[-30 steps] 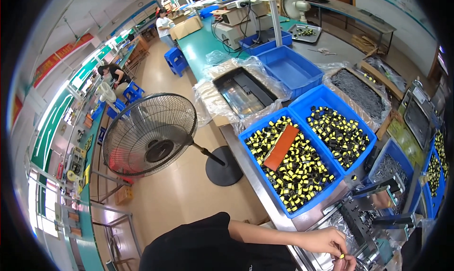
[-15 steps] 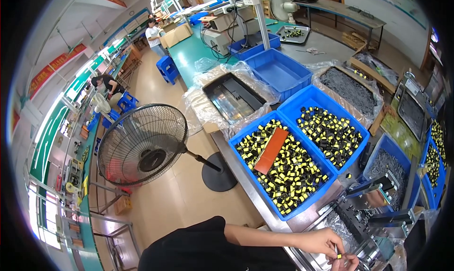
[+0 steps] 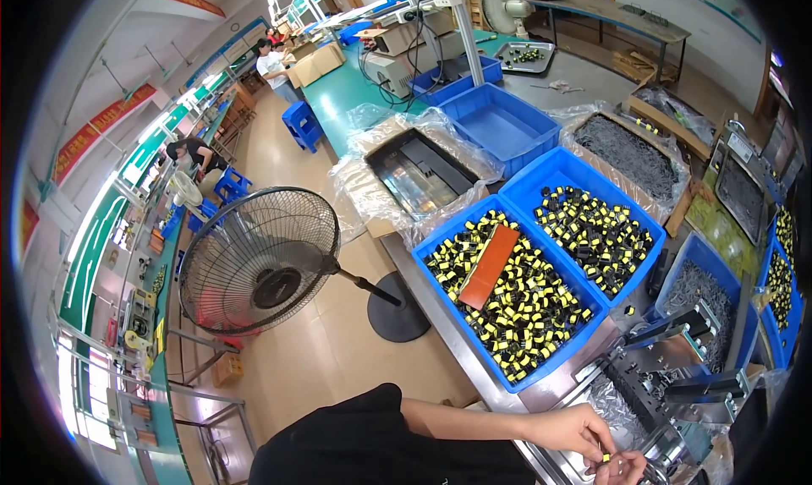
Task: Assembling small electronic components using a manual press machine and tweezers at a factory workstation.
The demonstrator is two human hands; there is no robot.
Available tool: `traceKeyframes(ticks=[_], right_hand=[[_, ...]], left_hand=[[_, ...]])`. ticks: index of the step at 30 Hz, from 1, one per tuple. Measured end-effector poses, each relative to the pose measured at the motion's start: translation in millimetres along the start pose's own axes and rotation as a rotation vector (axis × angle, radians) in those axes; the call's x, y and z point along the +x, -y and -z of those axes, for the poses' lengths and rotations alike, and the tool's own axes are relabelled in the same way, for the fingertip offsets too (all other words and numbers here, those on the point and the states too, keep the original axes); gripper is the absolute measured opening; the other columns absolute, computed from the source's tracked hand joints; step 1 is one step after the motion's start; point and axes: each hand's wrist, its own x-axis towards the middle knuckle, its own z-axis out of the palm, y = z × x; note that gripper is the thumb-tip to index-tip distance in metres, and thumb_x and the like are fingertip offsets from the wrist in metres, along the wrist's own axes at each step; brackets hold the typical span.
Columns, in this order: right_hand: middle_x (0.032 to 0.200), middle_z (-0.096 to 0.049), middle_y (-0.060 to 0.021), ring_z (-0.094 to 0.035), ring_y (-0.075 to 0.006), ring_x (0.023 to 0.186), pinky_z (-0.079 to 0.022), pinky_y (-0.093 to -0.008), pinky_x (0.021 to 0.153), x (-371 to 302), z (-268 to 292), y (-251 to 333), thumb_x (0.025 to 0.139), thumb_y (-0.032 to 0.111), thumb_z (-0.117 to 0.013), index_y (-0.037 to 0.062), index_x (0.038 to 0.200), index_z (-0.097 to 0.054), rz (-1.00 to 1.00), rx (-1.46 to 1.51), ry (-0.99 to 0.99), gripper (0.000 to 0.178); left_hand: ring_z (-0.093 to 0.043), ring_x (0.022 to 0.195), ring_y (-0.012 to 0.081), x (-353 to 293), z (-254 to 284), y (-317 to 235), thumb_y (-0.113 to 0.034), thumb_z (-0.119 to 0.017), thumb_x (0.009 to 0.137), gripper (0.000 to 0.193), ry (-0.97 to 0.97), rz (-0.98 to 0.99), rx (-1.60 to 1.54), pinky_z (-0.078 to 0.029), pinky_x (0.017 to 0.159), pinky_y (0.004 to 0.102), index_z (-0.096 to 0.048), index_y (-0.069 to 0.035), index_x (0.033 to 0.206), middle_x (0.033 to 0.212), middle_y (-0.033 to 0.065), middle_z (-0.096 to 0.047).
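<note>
Near the bottom edge, my left hand (image 3: 577, 430) reaches in from the left with thumb and fingers pinched together. My right hand (image 3: 624, 468) meets it, fingers curled, partly cut off by the frame. Between the two sets of fingertips is a small yellow-and-black coil part (image 3: 606, 457); the fingers cover most of it. Just beyond the hands stands a metal fixture (image 3: 651, 392) with clamp-like arms and clear plastic film beside it. A blue bin (image 3: 551, 368) of similar coil parts lies ahead, an orange-red block (image 3: 489, 268) resting on its heap.
A second blue bin (image 3: 647, 265) of coil parts adjoins the first. Dark small parts fill a plastic-lined box (image 3: 626, 155) and a blue tub (image 3: 698, 290). An empty-looking blue bin (image 3: 499, 126) stands behind. At left is a floor fan (image 3: 262, 265); two people work farther off.
The view has shifted slightly. Both hands stay together at the coil part, with only small finger movement. The distant person in white has leaned a little.
</note>
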Motion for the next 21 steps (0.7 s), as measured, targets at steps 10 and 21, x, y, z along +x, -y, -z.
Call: traceKeyframes(ticks=[10,21], right_hand=[[0.098,-0.059,-0.0058,-0.056,-0.0126,0.089,-0.051,-0.0274,0.081,-0.8,-0.1,7.0,0.091,-0.009,-0.067,0.0019,0.123,-0.054,-0.030,0.000,0.045,0.036],[0.095,-0.062,-0.0058,-0.059,-0.0126,0.084,-0.052,-0.0259,0.078,-2.5,6.8,-1.5,0.087,-0.013,-0.069,0.0022,0.115,-0.057,-0.080,-0.001,0.047,0.034]], left_hand=[[-0.075,0.076,0.0189,-7.8,-1.3,2.7,0.001,-0.067,0.096,0.019,-0.026,0.103,-0.100,-0.062,0.071,0.0286,-0.067,0.011,0.112,0.090,0.0168,-0.074],[-0.074,0.077,0.0193,-13.6,1.4,2.0,0.001,-0.066,0.096,0.017,-0.016,0.139,-0.159,-0.061,0.071,0.0290,-0.066,0.011,0.110,0.089,0.0164,-0.074]])
